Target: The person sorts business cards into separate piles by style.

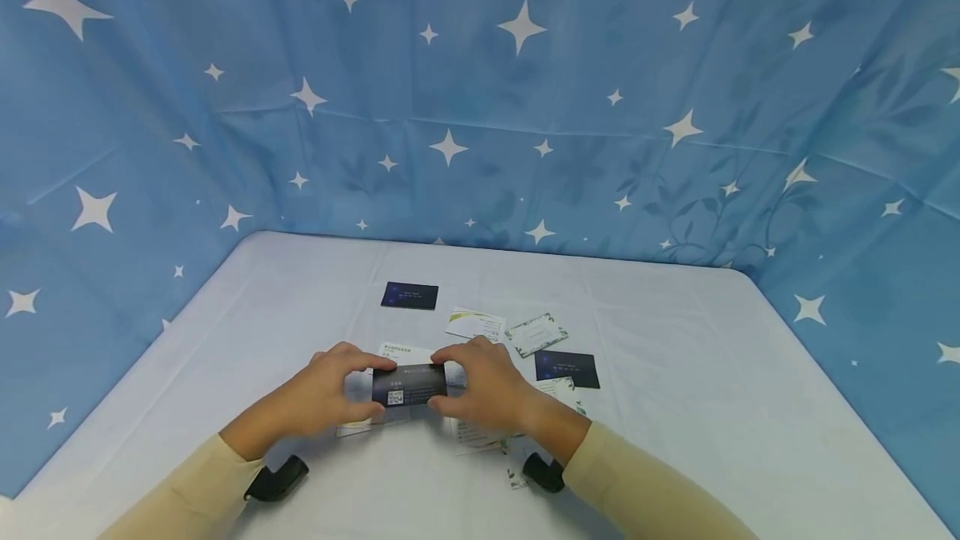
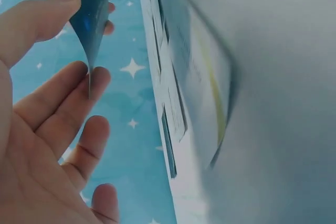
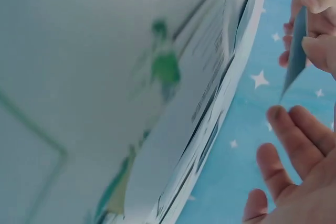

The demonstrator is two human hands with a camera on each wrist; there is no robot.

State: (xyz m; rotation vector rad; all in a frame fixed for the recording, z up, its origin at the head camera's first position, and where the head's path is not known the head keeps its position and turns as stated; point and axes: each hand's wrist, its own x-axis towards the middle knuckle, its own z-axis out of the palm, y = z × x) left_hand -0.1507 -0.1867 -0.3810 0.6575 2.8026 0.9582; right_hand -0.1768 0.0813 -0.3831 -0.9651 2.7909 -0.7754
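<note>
A dark business card point(image 1: 411, 384) with a QR code and small light print is held up just above the table by both hands. My left hand point(image 1: 326, 390) pinches its left side, thumb at the lower corner and a finger at the upper one. On the opposite side my right hand point(image 1: 483, 386) pinches it the same way. From the left wrist, the card point(image 2: 90, 19) appears nearly edge-on and slightly bent, with a blue glint. Beneath and behind the hands lie white cards point(image 1: 405, 351), partly hidden by the held card and the fingers.
A dark blue card point(image 1: 409, 296) lies farther back on the white tablecloth point(image 1: 675, 407); another dark card point(image 1: 567, 368) is right of the right hand. Leaf-bordered white cards point(image 1: 537, 334) and a yellow-striped card point(image 1: 476, 324) lie nearby. A blue star-patterned curtain point(image 1: 480, 90) hangs behind.
</note>
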